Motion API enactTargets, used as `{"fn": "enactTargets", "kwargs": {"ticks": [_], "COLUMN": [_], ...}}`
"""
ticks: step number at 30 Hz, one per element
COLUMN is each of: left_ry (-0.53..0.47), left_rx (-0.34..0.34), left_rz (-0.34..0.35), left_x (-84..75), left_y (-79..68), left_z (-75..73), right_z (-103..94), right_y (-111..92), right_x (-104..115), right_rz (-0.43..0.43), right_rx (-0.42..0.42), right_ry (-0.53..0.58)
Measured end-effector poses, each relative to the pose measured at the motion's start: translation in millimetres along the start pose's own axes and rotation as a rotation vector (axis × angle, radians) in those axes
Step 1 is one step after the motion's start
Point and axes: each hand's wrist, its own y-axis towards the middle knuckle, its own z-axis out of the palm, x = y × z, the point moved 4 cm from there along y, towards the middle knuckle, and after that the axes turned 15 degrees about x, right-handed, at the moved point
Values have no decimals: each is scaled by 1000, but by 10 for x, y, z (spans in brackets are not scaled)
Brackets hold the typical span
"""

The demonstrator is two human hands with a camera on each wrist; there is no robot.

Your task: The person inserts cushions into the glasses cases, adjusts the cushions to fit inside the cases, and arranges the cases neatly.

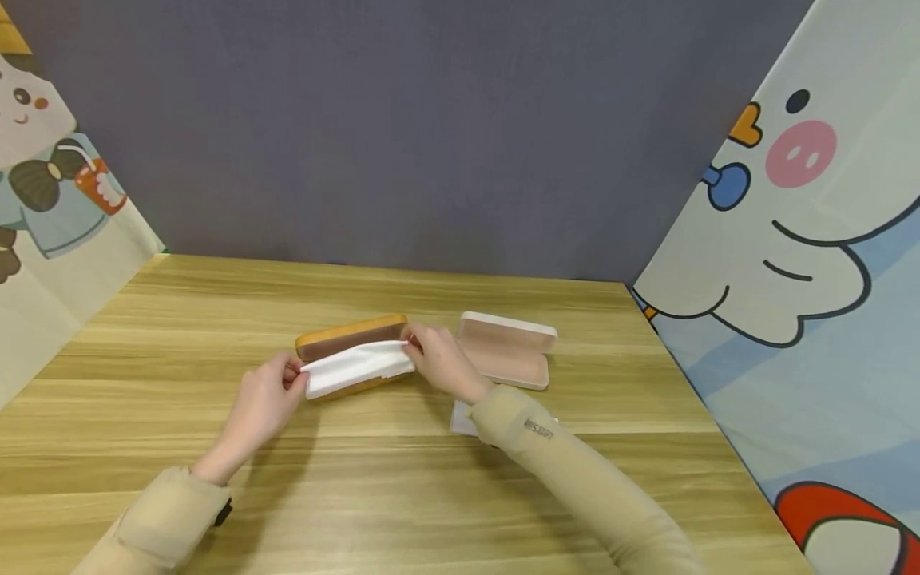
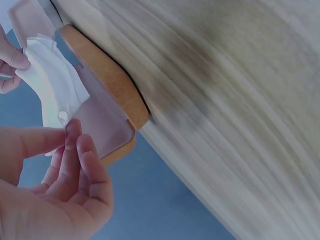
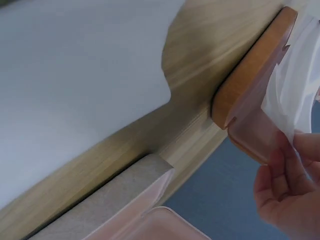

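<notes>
A folded white cloth (image 1: 352, 366) stretches between both hands above an open orange glasses case (image 1: 352, 329). My left hand (image 1: 266, 393) pinches the cloth's left end between thumb and fingers. At the other end my right hand (image 1: 442, 361) pinches it, close to the case's right side. In the left wrist view the cloth (image 2: 52, 75) hangs over the case's pinkish inside (image 2: 102, 117). The right wrist view has the orange lid (image 3: 252, 70) raised behind the cloth. The cloth hides much of the case's lower half.
A second glasses case (image 1: 506, 359), white outside and pink inside, lies open to the right. Below it, a flat whitish thing (image 1: 462, 418) is partly hidden by the right sleeve. A dark grey panel (image 1: 395, 144) stands along the wooden table's (image 1: 359, 495) far edge.
</notes>
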Motion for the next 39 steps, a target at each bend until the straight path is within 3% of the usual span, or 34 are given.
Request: {"fn": "enactTargets", "kwargs": {"ticks": [16,32,39], "left_ry": [47,131,173], "left_rx": [-30,-9,-11], "left_rz": [-68,-54,-30], "left_x": [76,116,94], "left_y": [81,102,140], "left_z": [54,150,192], "right_z": [131,310,330], "right_y": [186,272,276], "right_x": [-92,-156,-156], "right_rz": [35,98,108], "right_rx": [-3,84,81], "right_ry": [-34,-47,-58]}}
